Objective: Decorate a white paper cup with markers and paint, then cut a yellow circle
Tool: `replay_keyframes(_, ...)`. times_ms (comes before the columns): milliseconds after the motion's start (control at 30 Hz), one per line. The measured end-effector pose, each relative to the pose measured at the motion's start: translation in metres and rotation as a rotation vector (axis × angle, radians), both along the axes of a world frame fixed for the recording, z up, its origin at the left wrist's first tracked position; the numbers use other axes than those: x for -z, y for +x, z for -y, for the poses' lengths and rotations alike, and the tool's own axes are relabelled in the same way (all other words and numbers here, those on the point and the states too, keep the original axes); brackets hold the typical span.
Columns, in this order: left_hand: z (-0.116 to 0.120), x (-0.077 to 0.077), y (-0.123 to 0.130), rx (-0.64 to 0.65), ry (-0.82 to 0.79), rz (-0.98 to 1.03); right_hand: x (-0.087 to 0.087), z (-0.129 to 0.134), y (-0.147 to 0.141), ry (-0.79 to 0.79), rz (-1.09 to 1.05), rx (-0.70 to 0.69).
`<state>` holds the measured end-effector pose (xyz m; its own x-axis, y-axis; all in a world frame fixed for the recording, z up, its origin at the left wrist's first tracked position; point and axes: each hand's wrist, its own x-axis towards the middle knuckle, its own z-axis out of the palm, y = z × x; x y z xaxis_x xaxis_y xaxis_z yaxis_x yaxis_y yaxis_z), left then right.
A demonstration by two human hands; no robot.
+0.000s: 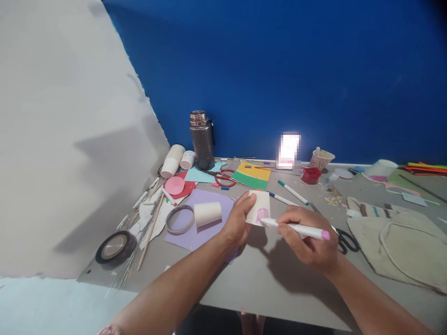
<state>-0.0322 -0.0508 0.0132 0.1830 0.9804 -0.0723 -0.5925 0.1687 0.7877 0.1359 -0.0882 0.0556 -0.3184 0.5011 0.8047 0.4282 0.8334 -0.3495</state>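
Observation:
My left hand [240, 218] grips a white paper cup [259, 202] above the grey table, thumb on its near side. A pink scribbled patch marks the cup near its lower edge. In my right hand [310, 237] is a white marker [303, 230] with a pink end, its tip touching or very close to the pink patch. Left of the cup, another white paper cup [207, 214] lies on its side on a purple paper sheet [188, 239], beside a roll of tape [179, 219]. Two more markers lie behind my hands, one of them green-ended [293, 192].
A dark steel flask [202, 144] stands at the back, near stacked paper cups [173, 160] and red-handled scissors [225, 177]. Black tape [115, 248] lies left. On the right are black-handled scissors [345, 239], a red jar [310, 175] and a cloth bag [394, 242]. A blue wall [279, 70] closes the back.

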Motion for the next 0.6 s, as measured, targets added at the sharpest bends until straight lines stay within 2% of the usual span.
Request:
replay_keyframes(67, 0.0006, -0.001, 0.0002, -0.004, -0.001, -0.004, -0.0006, 0.0002, -0.0003, -0.038, -0.011, -0.018)
replay_keyframes(200, 0.0006, -0.0004, 0.0005, 0.009, 0.005, 0.006, -0.0013, 0.0008, -0.0007, -0.016, -0.05, 0.016)
replay_keyframes(333, -0.0002, 0.0008, 0.0006, -0.016, -0.007, 0.006, -0.0004, 0.0008, -0.0006, -0.063, -0.05, -0.021)
replay_keyframes(467, -0.0002, 0.0005, 0.0005, 0.034, -0.008, 0.039, 0.0014, 0.0005, -0.0001, -0.028, -0.115, 0.067)
replay_keyframes(600, 0.0, 0.0002, 0.0006, 0.002, -0.018, 0.04, 0.0001, 0.0012, 0.001, -0.054, -0.069, 0.008)
